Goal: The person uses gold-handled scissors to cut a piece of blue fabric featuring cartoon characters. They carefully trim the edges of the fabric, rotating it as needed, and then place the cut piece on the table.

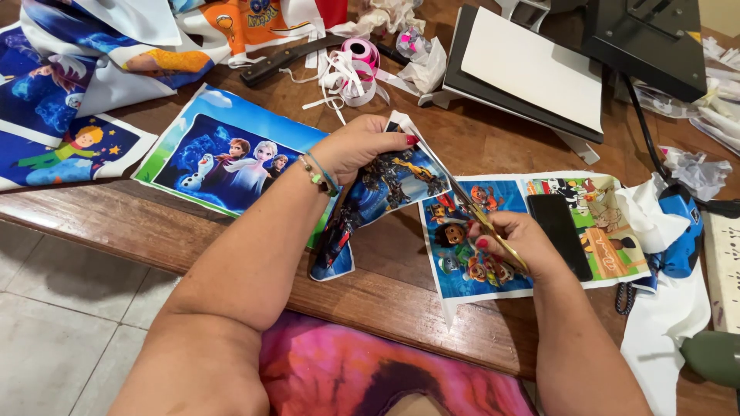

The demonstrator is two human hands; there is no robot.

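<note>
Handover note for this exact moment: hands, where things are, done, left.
Left hand: pinches the upper edge of a printed cartoon sheet, lifted off the wooden table.
Right hand: grips gold-handled scissors, blades at the sheet's right edge.
Nearby: another printed sheet lies flat under the right hand, with a black phone on the print beside it; a further print lies to the left.
Done: cut looks started along the right edge.
Left: the rest of the held sheet's border appears untrimmed.

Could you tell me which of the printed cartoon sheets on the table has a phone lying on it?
The rightmost sheet, beside the right hand; the black phone rests on it alone.
</note>
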